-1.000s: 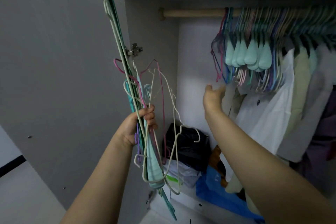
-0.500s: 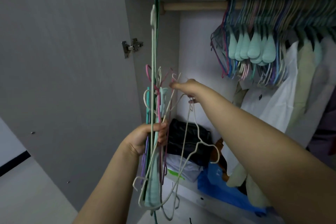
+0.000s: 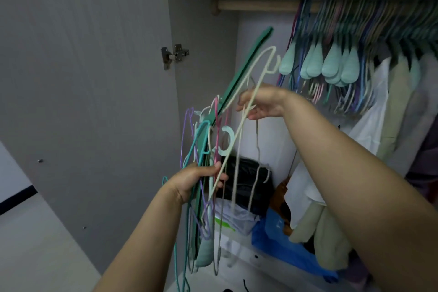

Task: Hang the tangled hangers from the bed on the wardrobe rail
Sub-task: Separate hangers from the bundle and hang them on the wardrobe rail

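Mixed-colour tangled hangers (image 3: 203, 173) sit in front of the open wardrobe, bundle's long axis near vertical, top leaning right toward the rail (image 3: 256, 5). Left hand (image 3: 196, 179) grips the bundle mid-length, fingers wrapped around it. Right hand (image 3: 263, 102) pinches a cream hanger (image 3: 239, 125) near its upper end; that hanger runs diagonally, hook end up-right, lower end down at the left hand. Green hanger (image 3: 244, 73) points the same way. Rail's right part is packed with hung hangers (image 3: 336, 64).
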The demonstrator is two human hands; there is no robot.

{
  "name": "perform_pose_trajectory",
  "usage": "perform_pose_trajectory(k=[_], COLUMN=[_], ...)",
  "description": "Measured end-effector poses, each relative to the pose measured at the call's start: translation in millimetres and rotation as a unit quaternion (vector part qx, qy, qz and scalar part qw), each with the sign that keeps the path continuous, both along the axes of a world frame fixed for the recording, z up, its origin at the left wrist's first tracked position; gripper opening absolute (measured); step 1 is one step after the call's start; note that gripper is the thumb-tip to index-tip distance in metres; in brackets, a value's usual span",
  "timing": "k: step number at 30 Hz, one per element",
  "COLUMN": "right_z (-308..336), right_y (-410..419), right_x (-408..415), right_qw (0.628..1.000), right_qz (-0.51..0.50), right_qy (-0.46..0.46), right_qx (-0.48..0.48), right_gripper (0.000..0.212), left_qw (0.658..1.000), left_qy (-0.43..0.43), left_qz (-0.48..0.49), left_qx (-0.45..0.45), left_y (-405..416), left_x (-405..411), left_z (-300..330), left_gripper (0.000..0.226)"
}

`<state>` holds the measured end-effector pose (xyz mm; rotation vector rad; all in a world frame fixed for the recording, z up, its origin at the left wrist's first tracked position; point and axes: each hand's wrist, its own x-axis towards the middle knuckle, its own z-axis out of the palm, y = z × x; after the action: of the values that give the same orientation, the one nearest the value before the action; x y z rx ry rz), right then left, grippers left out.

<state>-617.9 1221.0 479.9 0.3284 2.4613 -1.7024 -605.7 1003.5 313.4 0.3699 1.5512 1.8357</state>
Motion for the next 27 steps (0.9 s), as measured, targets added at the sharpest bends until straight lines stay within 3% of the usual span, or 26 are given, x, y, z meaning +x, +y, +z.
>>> perform_pose_trajectory(k=[3,5,8,12,14,16,19,21,27], right_z=[18.8,28.5,32.9,19.0,11.7,11.6,20.4,28.4,43.5], right_y=[10.8,15.9,11.4,-14.1,-23.3,-22.3,-6.4,8.5,38.5], right_x=[18.1,30.3,42.3,46.5,41.8,32.4,10.0,-8.7,-42.4], right_qw=[0.997,0.993,0.983,0.964,0.929,0.863,0.772,0.748,0.722], right_qz=[0.074,0.122,0.177,0.175,0.13,0.066,0.013,0.005,0.006], right_qy=[0.002,0.006,0.051,0.146,0.242,0.33,0.415,0.416,0.314], right_qx=[0.009,0.007,0.025,0.14,0.248,0.377,0.481,0.517,0.616], right_gripper=[0.028,0.045,0.052,0.061,0.06,0.056,0.054,0.054,0.054], left_qw=[0.994,0.982,0.956,0.93,0.927,0.938,0.939,0.933,0.929], left_qy=[-0.08,-0.132,-0.165,-0.197,-0.198,-0.178,-0.167,-0.175,-0.155], left_qz=[0.043,0.04,-0.006,-0.056,-0.068,-0.053,-0.057,-0.073,-0.097], left_qx=[0.056,0.132,0.24,0.305,0.311,0.292,0.294,0.305,0.322], left_y=[-6.8,-13.3,-21.6,-27.8,-28.5,-29.7,-30.4,-29.8,-20.7], left_x=[-11.2,-21.5,-31.1,-40.8,-46.4,-49.3,-51.6,-56.4,-73.5], left_z=[-9.3,-16.5,-23.3,-23.1,-19.1,-11.6,-0.7,6.8,30.1], left_gripper=[0.03,0.019,0.031,0.03,0.027,0.033,0.038,0.035,0.025])
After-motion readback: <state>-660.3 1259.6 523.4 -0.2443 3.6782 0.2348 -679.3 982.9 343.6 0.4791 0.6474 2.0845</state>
